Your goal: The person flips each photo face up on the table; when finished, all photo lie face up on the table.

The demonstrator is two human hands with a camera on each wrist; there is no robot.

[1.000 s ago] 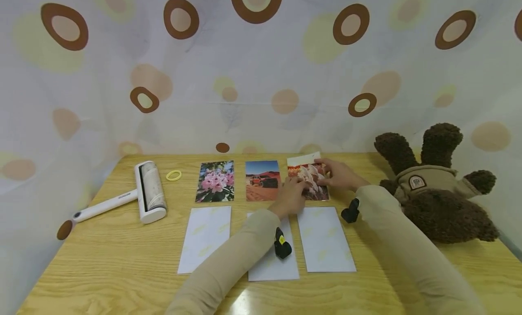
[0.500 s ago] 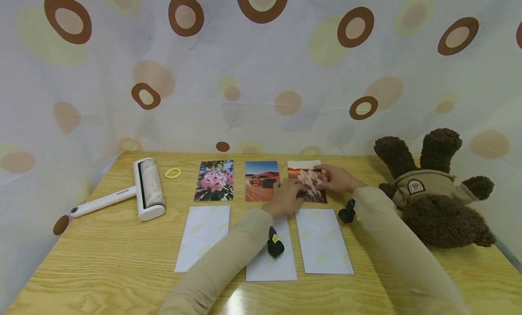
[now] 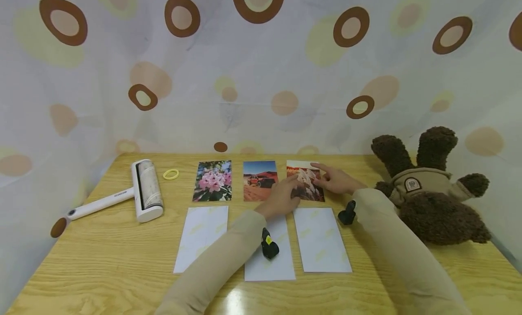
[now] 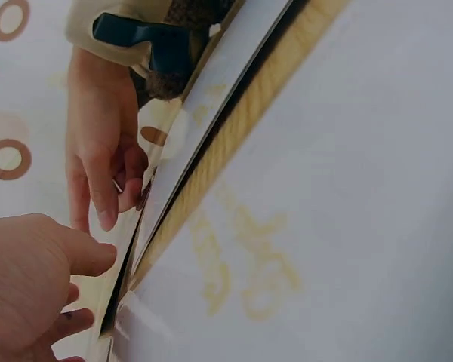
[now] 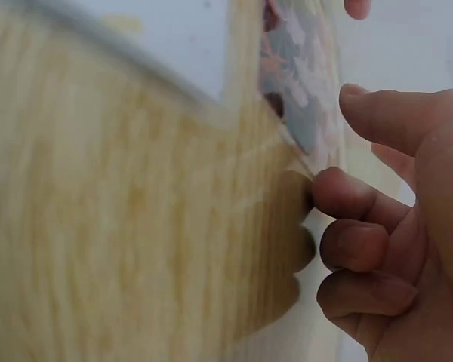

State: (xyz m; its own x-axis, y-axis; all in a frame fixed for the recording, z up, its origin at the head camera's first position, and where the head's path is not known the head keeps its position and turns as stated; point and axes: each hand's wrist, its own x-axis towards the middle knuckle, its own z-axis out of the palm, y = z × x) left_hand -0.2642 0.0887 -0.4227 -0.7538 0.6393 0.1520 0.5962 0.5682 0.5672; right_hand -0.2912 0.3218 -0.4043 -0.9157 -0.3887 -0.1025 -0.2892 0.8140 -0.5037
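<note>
Photo (image 3: pixel 307 186) of pale plumes lies flat on the table (image 3: pixel 102 247), long axis near–far, between the hands. Left hand (image 3: pixel 281 197) overlaps its left side; right hand (image 3: pixel 337 180) meets its right side, forefinger toward the far edge. Neither clearly nearer. Both loosely spread, pinching nothing.

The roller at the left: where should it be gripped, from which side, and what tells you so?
The roller is probably best gripped around the middle of its handle, coming from above with the left hand, the nearer one. The slim handle juts out leftward and slightly toward the person, easier to wrap fingers around than the wide head.
</note>
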